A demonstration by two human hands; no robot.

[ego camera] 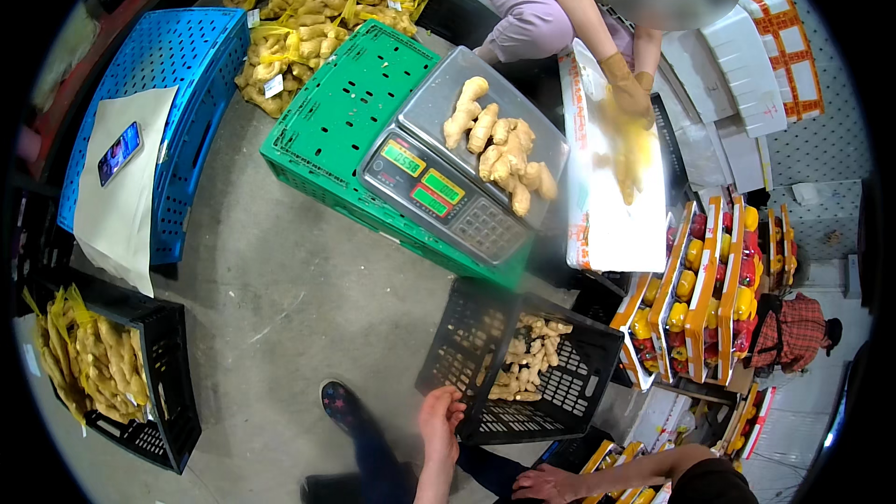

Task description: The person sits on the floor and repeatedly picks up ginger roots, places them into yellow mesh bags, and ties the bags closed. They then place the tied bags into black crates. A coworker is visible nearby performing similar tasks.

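My left hand is in front of the near side of a black plastic crate. Its fingers are loosely curled, with nothing visible in them; whether they touch the rim is unclear. Pieces of ginger root lie inside that crate. My right hand rests on my dark-clad leg and holds nothing that I can see. Ahead, a digital weighing scale with lit displays stands on a green plastic crate. Several ginger roots lie on its metal pan.
Across from me, a co-worker's gloved hands hold blurred yellow netting over a white foam box. Blue crate with a phone, bagged ginger, black crate of ginger, and trays of peppers surround us.
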